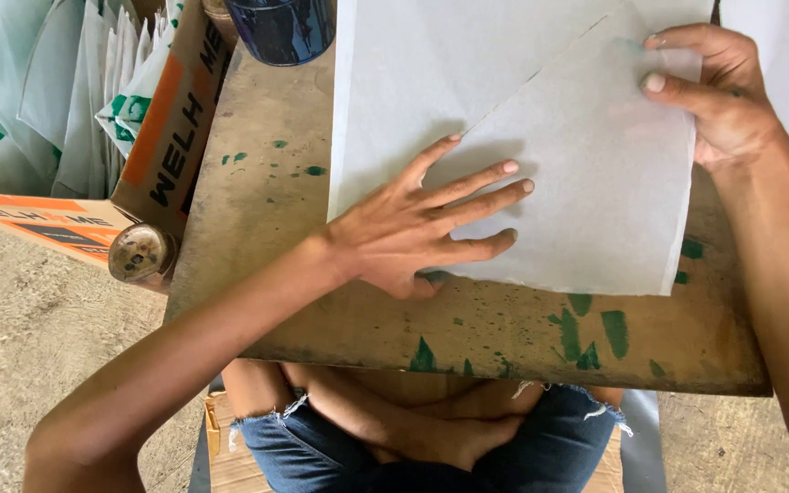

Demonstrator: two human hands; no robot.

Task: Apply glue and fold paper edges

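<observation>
A white paper sheet [595,173] lies on a worn wooden board [267,210] with green paint stains. One part of the sheet is folded over along a diagonal edge. My left hand [422,228] lies flat on the sheet's lower left part, fingers spread and pointing right. My right hand [719,91] presses the folded flap's upper right corner with fingertips and thumb. Neither hand grips anything.
A cardboard box [152,137] with several white and green folded paper bags stands at the left. A dark blue jar [280,27] sits at the board's far edge. A round metal lid [139,254] lies by the box. My crossed legs in denim shorts [394,438] are under the board.
</observation>
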